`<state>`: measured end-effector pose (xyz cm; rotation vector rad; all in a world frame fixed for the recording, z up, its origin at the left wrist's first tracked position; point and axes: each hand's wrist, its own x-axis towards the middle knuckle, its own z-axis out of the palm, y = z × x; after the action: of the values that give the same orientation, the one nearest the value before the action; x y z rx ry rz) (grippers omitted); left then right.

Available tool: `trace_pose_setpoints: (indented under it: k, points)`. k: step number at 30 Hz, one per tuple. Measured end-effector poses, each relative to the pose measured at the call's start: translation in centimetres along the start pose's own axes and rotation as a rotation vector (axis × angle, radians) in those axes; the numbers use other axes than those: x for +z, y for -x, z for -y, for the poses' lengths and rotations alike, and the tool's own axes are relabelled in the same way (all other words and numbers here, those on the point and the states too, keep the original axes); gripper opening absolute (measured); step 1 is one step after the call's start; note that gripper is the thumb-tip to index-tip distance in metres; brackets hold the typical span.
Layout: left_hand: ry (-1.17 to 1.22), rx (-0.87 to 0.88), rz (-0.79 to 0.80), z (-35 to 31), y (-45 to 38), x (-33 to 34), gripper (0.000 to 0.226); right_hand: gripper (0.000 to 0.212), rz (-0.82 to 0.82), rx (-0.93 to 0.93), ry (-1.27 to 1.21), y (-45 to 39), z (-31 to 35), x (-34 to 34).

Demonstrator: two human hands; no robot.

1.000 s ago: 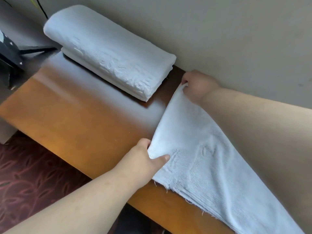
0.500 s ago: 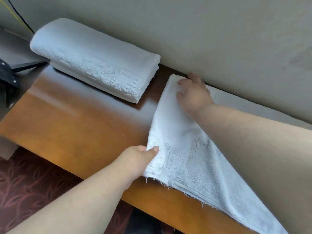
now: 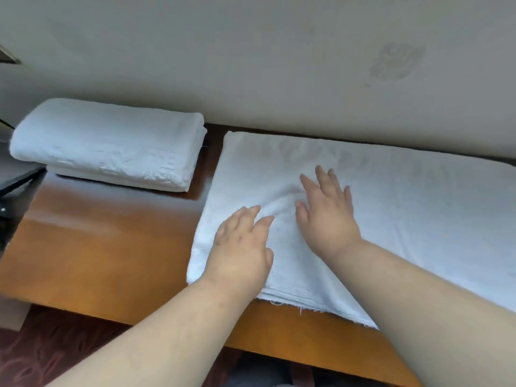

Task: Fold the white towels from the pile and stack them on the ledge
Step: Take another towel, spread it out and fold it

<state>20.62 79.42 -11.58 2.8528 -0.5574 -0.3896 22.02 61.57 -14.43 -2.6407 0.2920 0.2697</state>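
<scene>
Head view: a white towel (image 3: 377, 208) lies spread flat on the wooden desk (image 3: 97, 255), its far edge along the base of the beige wall (image 3: 251, 65) and its near, frayed edge just short of the desk's front edge. It runs off the right side of the picture. Both hands rest palm-down on its left part. The left hand (image 3: 243, 247) sits near the towel's near-left corner, fingers (image 3: 251, 216) spread and flat on the cloth, gripping nothing. The right hand (image 3: 326, 216) lies just beyond and to the right of it, fingers likewise splayed and pressed on the fabric, holding nothing. Between the 2 hands the cloth shows a small raised wrinkle. To the left, apart from the spread towel, a stack of folded towels (image 3: 111, 146) sits against the wall, with bare desk between the 2. Below the desk's front edge a dark red patterned carpet (image 3: 42, 356) shows.
</scene>
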Motion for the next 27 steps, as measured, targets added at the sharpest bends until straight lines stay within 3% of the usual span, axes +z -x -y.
trace_pose_setpoints:
  k: [2,5,8,10,13,15,17,19,22,24,27]
  points:
    - [-0.013,0.048,0.089,-1.3,-2.0,0.6,0.062,0.065,0.102,0.088,0.109,3.8,-3.7,0.4]
    - [-0.12,0.017,0.312,-0.2,-5.3,1.6,0.073,0.072,0.252,0.043,0.269,8.4,-8.3,0.9]
    - [-0.237,-0.083,0.426,2.9,-7.3,1.3,0.094,0.075,0.266,0.022,0.302,10.3,-11.5,0.0]
    - [-0.273,-0.107,0.469,4.0,-7.5,0.7,0.1,0.079,0.244,0.127,0.306,11.3,-13.6,-0.9]
    - [-0.34,-0.09,0.336,3.0,-6.8,0.6,0.097,0.082,0.167,0.337,0.251,13.2,-17.4,-2.4]
    - [-0.303,0.057,0.219,0.6,-5.3,2.0,0.09,0.081,0.11,0.458,0.21,14.9,-19.9,-3.4]
    - [-0.345,0.264,0.255,-2.2,-2.8,4.0,0.084,0.075,0.086,0.584,0.165,16.9,-22.2,-4.4]
    - [-0.41,0.308,0.277,-4.3,-1.0,5.7,0.075,0.072,0.051,0.719,0.078,19.0,-24.2,-5.2]
    - [-0.329,0.21,0.179,-8.7,-1.4,5.0,0.052,0.066,-0.175,0.881,-0.137,21.2,-26.3,-6.5]
    - [-0.327,0.236,0.123,-13.2,-2.5,3.7,0.038,0.058,-0.344,0.904,-0.371,21.4,-27.3,-7.7]
    - [-0.197,0.377,0.149,-21.4,-4.8,3.1,0.029,0.064,-0.29,1.005,-0.757,20.8,-28.5,-10.1]
